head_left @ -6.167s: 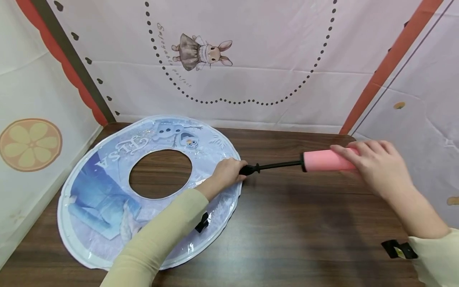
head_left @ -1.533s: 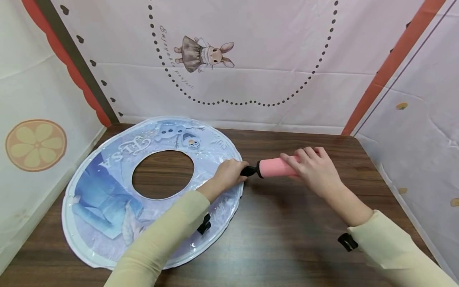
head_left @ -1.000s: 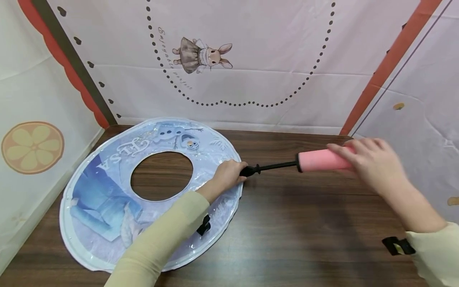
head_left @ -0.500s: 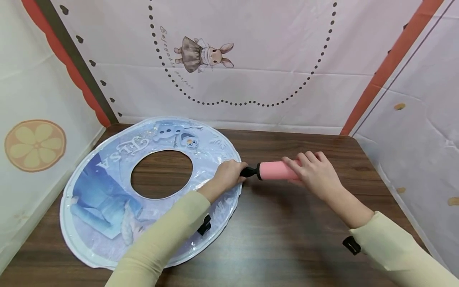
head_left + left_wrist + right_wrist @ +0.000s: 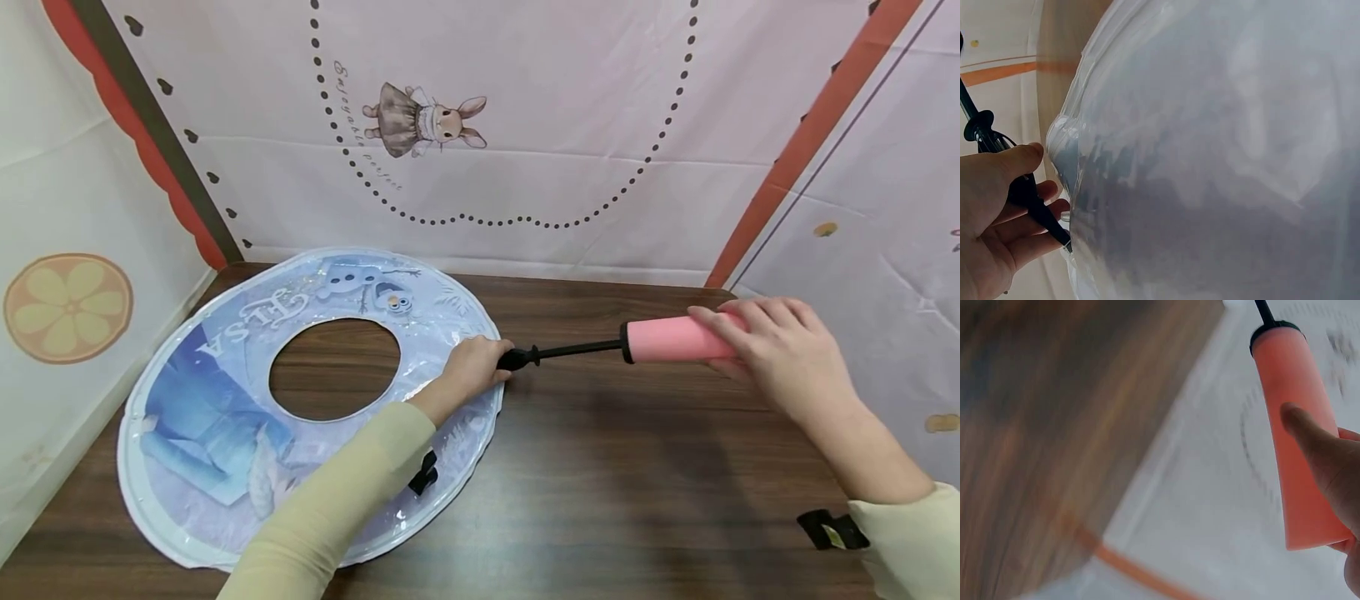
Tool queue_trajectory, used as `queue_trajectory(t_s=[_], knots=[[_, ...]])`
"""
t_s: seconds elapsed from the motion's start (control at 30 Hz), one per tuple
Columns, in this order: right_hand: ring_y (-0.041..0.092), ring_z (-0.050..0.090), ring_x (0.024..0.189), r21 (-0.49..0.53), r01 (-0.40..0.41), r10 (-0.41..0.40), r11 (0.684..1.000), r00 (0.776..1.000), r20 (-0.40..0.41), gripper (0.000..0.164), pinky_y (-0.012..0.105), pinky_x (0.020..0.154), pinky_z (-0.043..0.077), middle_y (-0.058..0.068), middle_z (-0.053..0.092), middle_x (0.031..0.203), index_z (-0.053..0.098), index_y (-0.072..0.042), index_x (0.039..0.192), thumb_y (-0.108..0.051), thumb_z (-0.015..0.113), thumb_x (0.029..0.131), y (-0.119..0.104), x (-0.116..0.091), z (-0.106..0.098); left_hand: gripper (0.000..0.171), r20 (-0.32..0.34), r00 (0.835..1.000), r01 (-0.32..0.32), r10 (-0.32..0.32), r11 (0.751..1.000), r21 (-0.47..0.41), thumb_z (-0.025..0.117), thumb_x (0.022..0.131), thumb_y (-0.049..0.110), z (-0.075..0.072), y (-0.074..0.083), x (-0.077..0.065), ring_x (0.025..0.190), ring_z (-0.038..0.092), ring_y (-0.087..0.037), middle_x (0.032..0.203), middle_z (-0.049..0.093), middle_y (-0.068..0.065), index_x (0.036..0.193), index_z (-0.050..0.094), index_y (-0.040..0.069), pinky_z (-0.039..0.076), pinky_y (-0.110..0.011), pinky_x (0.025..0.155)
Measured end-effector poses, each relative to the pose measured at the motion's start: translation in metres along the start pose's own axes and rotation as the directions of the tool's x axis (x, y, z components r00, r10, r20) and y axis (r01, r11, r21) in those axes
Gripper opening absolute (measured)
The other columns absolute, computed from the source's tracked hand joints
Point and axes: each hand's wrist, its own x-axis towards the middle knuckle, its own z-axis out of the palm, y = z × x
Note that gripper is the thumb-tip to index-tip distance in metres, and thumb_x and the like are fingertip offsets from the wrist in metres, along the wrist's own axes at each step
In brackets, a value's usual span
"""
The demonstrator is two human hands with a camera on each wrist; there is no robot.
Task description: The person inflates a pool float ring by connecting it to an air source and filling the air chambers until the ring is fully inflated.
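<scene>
A pink hand pump (image 5: 667, 339) with a black rod lies across the middle right of the head view, its rod drawn well out. My right hand (image 5: 787, 354) grips the pink barrel, thumb along its side in the right wrist view. My left hand (image 5: 472, 367) holds the pump's black nozzle end (image 5: 1029, 197) at the right edge of a blue inflatable swim ring (image 5: 187, 417). In the left wrist view the nozzle's narrow tip meets the ring's clear valve at the rim. The ring looks rounded, with some wrinkles along its seam.
The brown wooden table (image 5: 600, 500) carries the ring on its left half. Printed cloth walls (image 5: 525, 100) stand behind it and on both sides. A black strap (image 5: 832, 531) is at the right sleeve and another (image 5: 424, 473) at the left.
My right hand has slid the pink barrel in to the left and back out to the right repeatedly; now the rod shows long again. My left hand stays at the ring's edge.
</scene>
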Motion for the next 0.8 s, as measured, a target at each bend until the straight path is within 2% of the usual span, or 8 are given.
queue_trajectory(t_s=[0.07, 0.13, 0.23, 0.33, 0.53, 0.73, 0.8], knots=[[0.038, 0.054, 0.082, 0.002, 0.042, -0.042, 0.999, 0.999, 0.017, 0.037, 0.051, 0.072, 0.04, 0.015, 0.06, 0.09, 0.059, -0.015, 0.115, -0.027, 0.063, 0.08, -0.011, 0.007, 0.009, 0.032, -0.012, 1.0, -0.014, 0.015, 1.0, 0.021, 0.072, 0.078, 0.028, 0.001, 0.0, 0.0, 0.081, 0.066, -0.024, 0.089, 0.07, -0.006, 0.105, 0.064, 0.013, 0.051, -0.038, 0.07], [0.037, 0.055, 0.083, -0.009, 0.079, -0.079, 0.997, 0.997, 0.024, 0.053, 0.05, 0.071, 0.04, 0.015, 0.059, 0.09, 0.059, -0.014, 0.116, -0.018, 0.074, 0.065, -0.027, 0.02, 0.023, 0.03, -0.041, 0.999, -0.025, 0.026, 0.999, 0.02, 0.072, 0.078, 0.027, 0.001, 0.0, -0.001, 0.08, 0.066, -0.024, 0.088, 0.07, -0.006, 0.103, 0.064, 0.013, 0.051, -0.038, 0.069], [0.034, 0.054, 0.083, -0.043, 0.127, -0.127, 0.991, 0.992, 0.018, 0.058, 0.048, 0.072, 0.041, 0.013, 0.058, 0.09, 0.06, -0.014, 0.114, -0.021, 0.083, 0.061, -0.05, 0.039, 0.044, 0.03, -0.069, 0.997, -0.027, 0.026, 1.0, -0.014, 0.073, 0.078, 0.025, 0.002, 0.001, -0.002, 0.079, 0.066, -0.024, 0.087, 0.07, -0.007, 0.103, 0.064, 0.012, 0.051, -0.038, 0.069], [0.033, 0.054, 0.082, -0.057, 0.126, -0.126, 0.99, 0.992, 0.007, 0.06, 0.047, 0.075, 0.041, 0.012, 0.057, 0.088, 0.062, -0.015, 0.111, -0.02, 0.086, 0.056, -0.062, 0.046, 0.054, 0.03, -0.068, 0.997, -0.024, 0.021, 0.999, -0.048, 0.073, 0.077, 0.024, 0.004, 0.003, -0.005, 0.079, 0.066, -0.024, 0.088, 0.07, -0.007, 0.103, 0.064, 0.012, 0.051, -0.037, 0.069], [0.034, 0.055, 0.084, 0.011, 0.1, -0.101, 0.995, 0.993, 0.068, 0.059, 0.047, 0.072, 0.041, 0.013, 0.059, 0.09, 0.061, -0.016, 0.113, -0.023, 0.085, 0.059, -0.06, 0.04, 0.056, 0.029, -0.05, 0.999, -0.019, 0.019, 1.0, -0.004, 0.073, 0.076, 0.026, 0.002, -0.001, -0.006, 0.079, 0.066, -0.023, 0.087, 0.07, -0.005, 0.102, 0.065, 0.015, 0.05, -0.038, 0.068], [0.037, 0.055, 0.086, 0.018, 0.05, -0.051, 0.999, 0.994, 0.101, 0.058, 0.049, 0.073, 0.04, 0.014, 0.061, 0.093, 0.059, -0.017, 0.118, -0.018, 0.079, 0.063, -0.027, 0.02, 0.029, 0.036, 0.001, 1.0, -0.018, 0.018, 1.0, 0.005, 0.071, 0.078, 0.029, -0.002, -0.003, -0.001, 0.085, 0.066, -0.024, 0.095, 0.07, -0.005, 0.111, 0.064, 0.016, 0.05, -0.038, 0.073], [0.038, 0.055, 0.085, 0.021, 0.021, -0.022, 1.0, 0.996, 0.087, 0.041, 0.051, 0.075, 0.04, 0.015, 0.061, 0.092, 0.058, -0.017, 0.117, -0.029, 0.067, 0.079, -0.013, 0.012, 0.016, 0.036, 0.012, 1.0, -0.009, 0.009, 1.0, -0.002, 0.071, 0.079, 0.03, -0.003, -0.003, 0.0, 0.086, 0.066, -0.025, 0.095, 0.07, -0.005, 0.111, 0.064, 0.017, 0.05, -0.038, 0.074]])
